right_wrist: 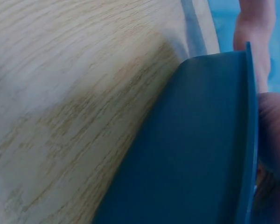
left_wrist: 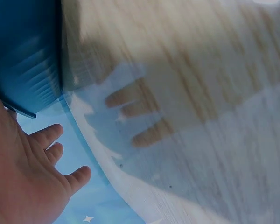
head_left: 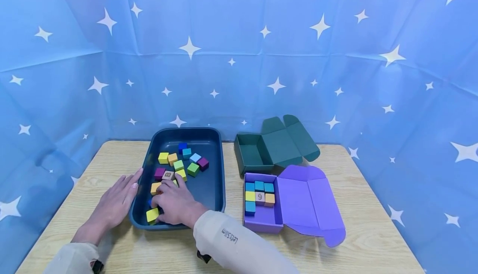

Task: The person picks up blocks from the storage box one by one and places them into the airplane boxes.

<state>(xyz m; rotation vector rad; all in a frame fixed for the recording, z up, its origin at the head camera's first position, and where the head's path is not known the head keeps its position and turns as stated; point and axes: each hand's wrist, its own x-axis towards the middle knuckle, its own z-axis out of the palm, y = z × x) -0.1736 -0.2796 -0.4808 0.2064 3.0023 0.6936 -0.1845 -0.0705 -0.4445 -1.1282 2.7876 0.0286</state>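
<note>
Around the right hand [head_left: 173, 201], coloured cubes [head_left: 193, 169] lie in the dark blue tray [head_left: 210, 189]; whether that hand's bent fingers grip one cannot be determined. Left of it, the left hand [head_left: 113, 201], fingers extended, adjoins the tray's rim.

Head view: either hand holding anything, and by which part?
Left hand: nothing held, at the edge of the tray. Right hand: among the blocks; its underside is hidden, so can't tell.
</note>
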